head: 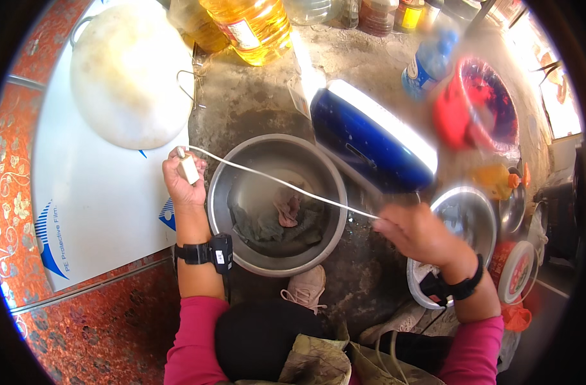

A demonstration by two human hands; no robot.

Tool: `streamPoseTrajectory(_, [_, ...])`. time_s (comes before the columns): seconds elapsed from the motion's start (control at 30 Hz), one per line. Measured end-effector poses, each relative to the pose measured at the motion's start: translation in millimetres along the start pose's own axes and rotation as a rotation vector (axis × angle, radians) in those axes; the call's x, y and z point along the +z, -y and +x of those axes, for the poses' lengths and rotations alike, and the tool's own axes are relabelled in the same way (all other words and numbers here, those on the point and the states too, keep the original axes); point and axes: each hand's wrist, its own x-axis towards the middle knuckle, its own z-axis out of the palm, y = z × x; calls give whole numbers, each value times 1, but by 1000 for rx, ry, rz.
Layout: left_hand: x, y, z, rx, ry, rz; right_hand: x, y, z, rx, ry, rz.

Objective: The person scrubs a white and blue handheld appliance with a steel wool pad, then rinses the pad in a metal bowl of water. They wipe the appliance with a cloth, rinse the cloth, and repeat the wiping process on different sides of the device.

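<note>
My left hand (186, 180) holds a white plug (189, 169) in its fingers, over the left rim of a metal basin (338, 178). From there a white cord (283, 183) stretches across the basin to my right hand (415, 236), which is blurred and pinches the cord. In the basin, dark wet cloths (261, 226) and a pinkish cloth (288, 209) lie in cloudy water. Just beyond my right hand is a tilted, glossy blue and white appliance (370, 139). Whether my hand touches it is unclear. Its exact kind cannot be told.
A large pale pan (129, 77) rests upside down on a white film-covered board (115, 202) at left. Oil bottles (254, 29) stand at the back. A red bucket (449, 113), a blue-labelled bottle (420, 72) and a second metal basin (487, 221) are at right.
</note>
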Motion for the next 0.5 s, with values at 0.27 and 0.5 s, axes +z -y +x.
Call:
streamPoseTrajectory(0.27, [-30, 10, 23, -58, -280, -96, -97, -42, -56, 279, -210, -274])
streamPoseTrajectory(0.5, [-46, 13, 21, -94, -277, -81, -148, -106, -29, 138, -744, -333])
